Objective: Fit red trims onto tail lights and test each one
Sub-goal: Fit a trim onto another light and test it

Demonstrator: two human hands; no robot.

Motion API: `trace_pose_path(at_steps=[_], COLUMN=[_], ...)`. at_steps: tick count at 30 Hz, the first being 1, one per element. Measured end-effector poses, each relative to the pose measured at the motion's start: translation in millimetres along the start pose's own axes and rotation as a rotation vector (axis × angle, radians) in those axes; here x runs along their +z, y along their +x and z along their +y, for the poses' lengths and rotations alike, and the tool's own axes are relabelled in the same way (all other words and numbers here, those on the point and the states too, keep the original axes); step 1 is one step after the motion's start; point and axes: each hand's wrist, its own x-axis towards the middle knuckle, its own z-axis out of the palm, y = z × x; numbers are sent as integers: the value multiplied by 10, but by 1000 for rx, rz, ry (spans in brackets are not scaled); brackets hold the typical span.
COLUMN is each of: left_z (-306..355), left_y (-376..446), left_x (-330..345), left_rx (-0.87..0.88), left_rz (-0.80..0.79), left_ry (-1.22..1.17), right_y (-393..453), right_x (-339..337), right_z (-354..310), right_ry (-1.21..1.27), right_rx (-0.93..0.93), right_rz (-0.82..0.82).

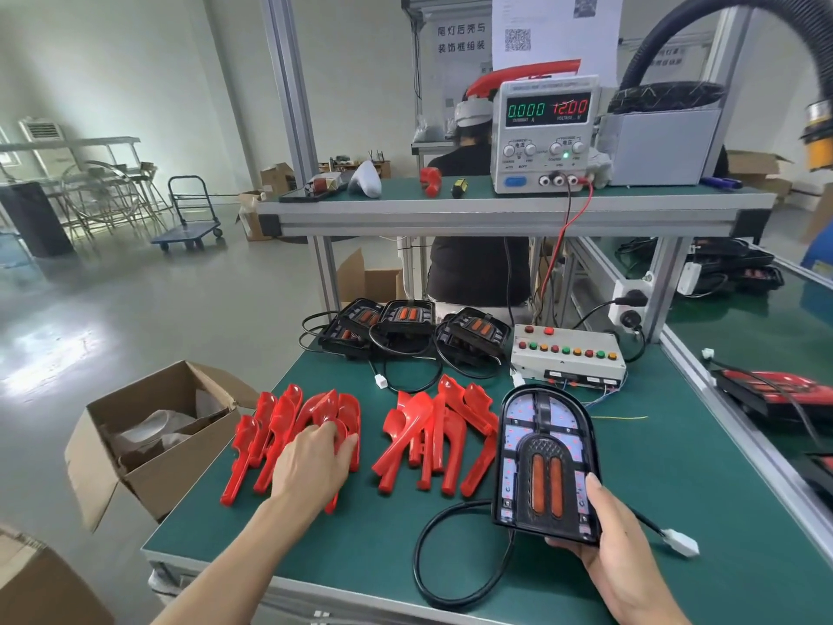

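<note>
My right hand grips the lower right edge of a black tail light and holds it tilted above the green table. Its black cable loops on the table, and its white plug lies to the right. My left hand rests on the left pile of red trims, fingers curled over one piece. A second pile of red trims lies between the hands. Three more black tail lights sit at the back of the table.
A white test box with coloured buttons stands behind the held light. A power supply showing 12.00 sits on the upper shelf. An open cardboard box stands left of the table. Another person sits beyond the shelf.
</note>
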Motion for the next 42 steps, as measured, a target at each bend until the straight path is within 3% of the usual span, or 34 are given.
trace_pose_path(at_steps=[4,11,14,17,21,26,31,35,42], left_z=[42,97,185,529,1185,1707,1836,1827,1881], left_y=[61,165,133,-42,-322,-523,-593,-602,-628], left_x=[15,-116,-244,-353,-246,9,86,96,-17], left_rx=[-87,-183,-168,-137,-138,-131,-78,43,221], left_rz=[-153,-155,-26,19,-88,-222,-164,-122,23], left_ry=[94,28,-163,-503,-1057,-1292,-1214,-822,-514], right_y=[11,20,35,41,24,5,13,27,47], right_x=[-21,-42,-39,-40,-32,-38,-46,-59,-90], right_z=[8,24,41,47,49,49,60,100,153], right_ry=[-5,-8,-18,-26,-15,-9,-33,-84,-88], right_rx=[-4,6,4,8,5,-21,-27,-47,-40], right_rz=[-7,-2,12,14,15,8,-18,-6,24])
